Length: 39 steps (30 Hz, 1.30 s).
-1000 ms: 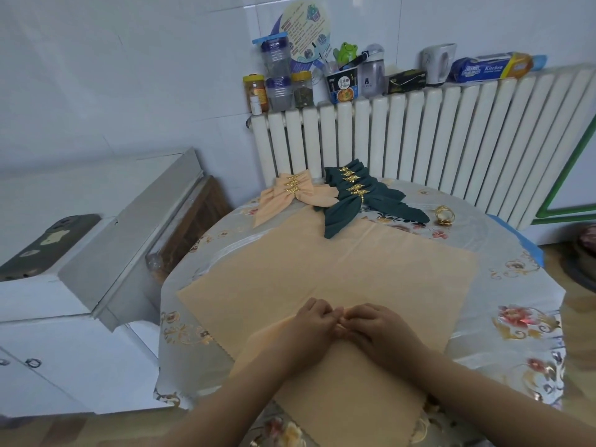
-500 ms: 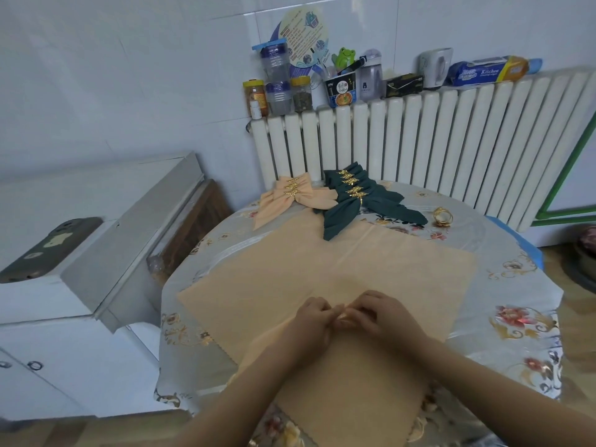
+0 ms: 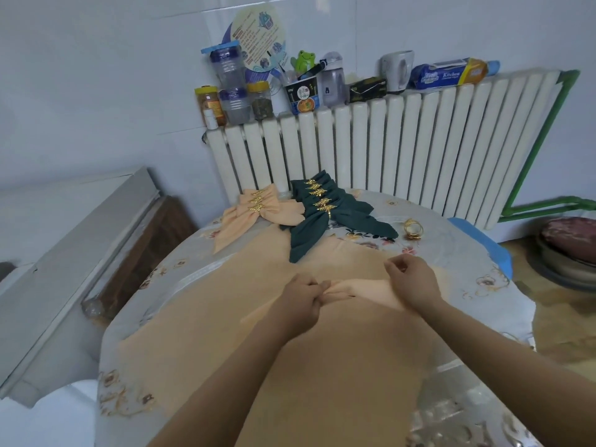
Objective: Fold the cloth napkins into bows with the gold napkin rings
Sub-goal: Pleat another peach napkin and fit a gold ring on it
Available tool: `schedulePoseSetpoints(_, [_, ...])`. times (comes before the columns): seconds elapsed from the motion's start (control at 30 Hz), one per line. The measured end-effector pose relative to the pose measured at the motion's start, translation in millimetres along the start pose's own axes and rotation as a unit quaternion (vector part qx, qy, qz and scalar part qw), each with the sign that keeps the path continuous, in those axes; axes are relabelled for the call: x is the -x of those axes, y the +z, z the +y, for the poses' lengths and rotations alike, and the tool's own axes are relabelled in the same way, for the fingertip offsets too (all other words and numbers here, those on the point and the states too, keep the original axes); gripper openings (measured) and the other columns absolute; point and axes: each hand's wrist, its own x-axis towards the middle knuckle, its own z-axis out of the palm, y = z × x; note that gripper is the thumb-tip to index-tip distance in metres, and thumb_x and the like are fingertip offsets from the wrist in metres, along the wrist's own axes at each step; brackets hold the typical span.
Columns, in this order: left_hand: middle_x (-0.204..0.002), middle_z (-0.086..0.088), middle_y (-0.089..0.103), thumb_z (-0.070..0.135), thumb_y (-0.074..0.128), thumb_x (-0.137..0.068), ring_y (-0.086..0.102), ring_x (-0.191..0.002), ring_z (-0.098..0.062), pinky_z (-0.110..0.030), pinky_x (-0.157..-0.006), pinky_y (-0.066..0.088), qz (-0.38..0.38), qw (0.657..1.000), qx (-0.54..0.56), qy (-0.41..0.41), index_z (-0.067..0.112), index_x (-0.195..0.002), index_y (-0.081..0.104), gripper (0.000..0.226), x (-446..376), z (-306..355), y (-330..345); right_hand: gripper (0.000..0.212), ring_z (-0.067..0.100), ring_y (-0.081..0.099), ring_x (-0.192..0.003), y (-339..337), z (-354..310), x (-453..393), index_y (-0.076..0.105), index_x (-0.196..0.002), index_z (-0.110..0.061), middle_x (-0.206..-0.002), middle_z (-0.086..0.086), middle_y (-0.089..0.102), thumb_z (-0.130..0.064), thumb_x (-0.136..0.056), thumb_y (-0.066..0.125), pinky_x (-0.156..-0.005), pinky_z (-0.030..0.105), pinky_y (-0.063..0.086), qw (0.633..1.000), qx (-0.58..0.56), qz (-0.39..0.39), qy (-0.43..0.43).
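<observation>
A large peach napkin lies spread over the round table. My left hand pinches a gathered fold of it near the middle. My right hand hovers just right of that fold with its fingers curled; whether it holds cloth I cannot tell. At the far side lie finished peach bows and dark green bows, each with gold rings. One loose gold napkin ring sits right of the green bows.
The table carries a floral plastic cover. Behind it stands a white radiator topped with jars, bottles and boxes. A white cabinet is to the left. A bowl sits on the floor at the right.
The view moved closer and tilted down. My hands moved forward on the napkin, then apart: the left keeps the pinched fold, the right has shifted to the right.
</observation>
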Motion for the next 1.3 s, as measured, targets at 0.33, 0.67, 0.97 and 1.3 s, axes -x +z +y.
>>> schedulePoseSetpoints(0.33, [-0.074, -0.005, 0.051, 0.012, 0.050, -0.084, 0.042, -0.070, -0.019, -0.029, -0.060, 0.039, 0.106, 0.994, -0.029, 0.022, 0.007, -0.117, 0.065, 0.037, -60, -19, 23, 0.050, 0.033, 0.049, -0.110, 9, 33, -86, 0.047, -0.126, -0.003, -0.130, 0.017, 0.040, -0.018, -0.083, 0.068, -0.091, 0.039, 0.042, 0.993, 0.030, 0.104, 0.053])
schedulePoseSetpoints(0.67, [-0.076, -0.002, 0.051, 0.003, 0.055, -0.075, 0.041, -0.076, -0.014, -0.024, -0.064, 0.036, 0.136, 0.991, -0.011, -0.007, 0.015, -0.123, 0.062, 0.050, -85, -39, 52, 0.068, 0.033, 0.047, -0.115, 14, 52, -155, 0.028, -0.143, -0.012, -0.139, 0.013, 0.032, -0.024, -0.086, 0.062, -0.082, 0.041, 0.045, 0.984, 0.130, 0.094, 0.079])
schedulePoseSetpoints(0.97, [-0.077, -0.003, 0.052, 0.011, 0.050, -0.081, 0.047, -0.074, -0.018, -0.020, -0.064, 0.031, 0.116, 0.993, 0.000, 0.003, 0.014, -0.124, 0.062, 0.044, -89, -29, 55, 0.032, 0.032, 0.055, -0.098, 8, 54, -163, 0.054, -0.118, -0.008, -0.118, 0.011, 0.051, -0.026, -0.091, 0.053, -0.072, 0.038, 0.046, 0.978, 0.196, 0.058, 0.049])
schedulePoseSetpoints(1.3, [-0.069, -0.002, 0.050, 0.024, 0.044, -0.084, 0.035, -0.069, -0.009, -0.015, -0.062, 0.023, 0.112, 0.992, -0.016, 0.052, 0.015, -0.119, 0.064, 0.042, -62, -21, 44, 0.031, 0.025, 0.055, -0.093, -13, 67, -109, 0.062, -0.107, -0.014, -0.117, 0.008, 0.044, -0.036, -0.085, 0.060, -0.068, 0.029, 0.039, 0.981, 0.181, 0.016, 0.062])
